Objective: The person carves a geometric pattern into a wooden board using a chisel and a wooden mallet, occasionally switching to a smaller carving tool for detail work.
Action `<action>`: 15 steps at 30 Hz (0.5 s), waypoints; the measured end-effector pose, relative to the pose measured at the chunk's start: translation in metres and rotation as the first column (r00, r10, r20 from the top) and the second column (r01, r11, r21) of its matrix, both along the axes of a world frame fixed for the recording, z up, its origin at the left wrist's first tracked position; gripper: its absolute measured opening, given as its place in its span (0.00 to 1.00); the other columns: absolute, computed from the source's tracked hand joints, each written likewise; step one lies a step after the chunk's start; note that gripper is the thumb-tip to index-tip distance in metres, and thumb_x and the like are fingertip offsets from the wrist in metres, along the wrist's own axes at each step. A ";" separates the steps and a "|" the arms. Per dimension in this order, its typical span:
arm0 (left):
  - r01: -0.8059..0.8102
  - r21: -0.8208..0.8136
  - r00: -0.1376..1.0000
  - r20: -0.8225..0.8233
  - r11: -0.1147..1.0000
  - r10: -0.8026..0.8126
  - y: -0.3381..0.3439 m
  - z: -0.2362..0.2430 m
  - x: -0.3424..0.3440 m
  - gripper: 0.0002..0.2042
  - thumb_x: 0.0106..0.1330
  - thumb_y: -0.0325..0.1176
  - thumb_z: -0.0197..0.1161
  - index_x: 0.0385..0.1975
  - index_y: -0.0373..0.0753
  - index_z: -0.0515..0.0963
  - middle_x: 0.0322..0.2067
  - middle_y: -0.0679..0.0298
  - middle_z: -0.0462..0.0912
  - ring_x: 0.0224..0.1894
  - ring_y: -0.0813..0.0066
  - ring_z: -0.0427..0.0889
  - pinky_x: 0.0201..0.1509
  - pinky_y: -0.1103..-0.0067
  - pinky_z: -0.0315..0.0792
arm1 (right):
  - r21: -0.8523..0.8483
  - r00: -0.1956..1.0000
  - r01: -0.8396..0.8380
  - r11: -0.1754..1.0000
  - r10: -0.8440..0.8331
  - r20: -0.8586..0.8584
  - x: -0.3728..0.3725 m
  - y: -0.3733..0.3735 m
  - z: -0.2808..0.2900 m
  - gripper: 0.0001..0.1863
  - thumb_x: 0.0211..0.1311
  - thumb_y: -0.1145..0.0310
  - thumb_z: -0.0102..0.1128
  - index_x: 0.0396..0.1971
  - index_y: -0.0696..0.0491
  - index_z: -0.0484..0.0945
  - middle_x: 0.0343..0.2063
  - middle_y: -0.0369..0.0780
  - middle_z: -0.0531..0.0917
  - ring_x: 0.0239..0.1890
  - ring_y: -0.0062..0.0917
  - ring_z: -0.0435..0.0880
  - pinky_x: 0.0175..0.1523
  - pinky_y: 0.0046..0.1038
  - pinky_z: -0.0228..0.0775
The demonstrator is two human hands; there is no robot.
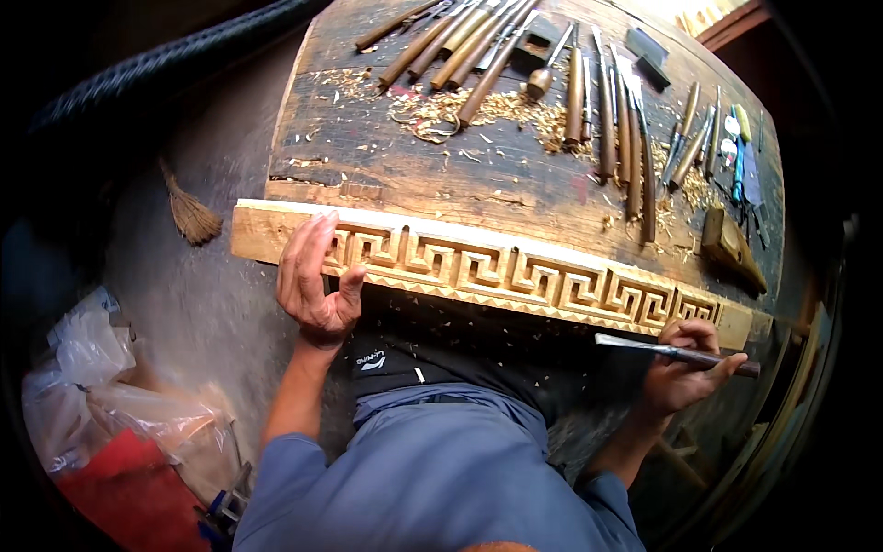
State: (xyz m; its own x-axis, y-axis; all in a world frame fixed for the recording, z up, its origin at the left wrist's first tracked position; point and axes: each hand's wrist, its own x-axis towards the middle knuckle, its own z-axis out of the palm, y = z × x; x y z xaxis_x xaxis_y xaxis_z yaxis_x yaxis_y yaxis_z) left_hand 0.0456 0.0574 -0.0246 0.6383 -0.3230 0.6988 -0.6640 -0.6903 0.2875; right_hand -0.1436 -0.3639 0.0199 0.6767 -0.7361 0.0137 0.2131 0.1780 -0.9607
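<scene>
Plastic bags (92, 359) and a red sheet (129, 492), heaped to the left of the board (483, 269) and lower than it. Nearer the board's left end, a straw broom (192, 216). Over that same end, across the first turns of the carving, the left hand (317, 276): fingers straight and close together, thumb spread away from them, nothing pinched; seemingly touching the wood, with pressure impossible to tell.

Next, the board itself, pale, with a key pattern and a zigzag edge, lying along the near side of the bench (368, 179); carved over most of its length, plain at both ends. Beyond the board, shavings (501, 106) and a long spread of tools (478, 99).

Just on the body's side of the board's right end, the right hand (682, 373), pinching a chisel (676, 352) between thumb and fingers, blade pointing left and clear of the recesses. Beyond that end, a wooden block (728, 248).

Probably a pause between cuts, late in the carving, judging by the full run of pattern. For any further cut: blade turned to the wood, firmer left hold, fingers out of the edge's path.
</scene>
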 end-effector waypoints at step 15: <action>-0.192 0.095 0.981 0.043 0.977 0.188 0.017 -0.065 -0.019 0.25 0.89 0.54 0.41 0.65 0.41 0.75 0.67 0.55 0.81 0.72 0.54 0.76 0.78 0.56 0.61 | -0.027 0.995 -0.094 0.995 0.094 0.013 0.033 0.020 -0.042 0.50 0.80 0.24 0.32 0.42 0.63 0.81 0.33 0.47 0.84 0.25 0.31 0.81 0.28 0.29 0.73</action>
State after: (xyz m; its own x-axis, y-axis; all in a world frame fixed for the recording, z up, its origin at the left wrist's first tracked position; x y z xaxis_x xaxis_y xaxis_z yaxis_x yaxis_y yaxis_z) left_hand 0.0264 0.0745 -0.0895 0.6709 -0.2662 0.6921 -0.5262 -0.8285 0.1915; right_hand -0.1103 -0.3434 -0.0220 0.7425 -0.6685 0.0424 0.2106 0.1728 -0.9622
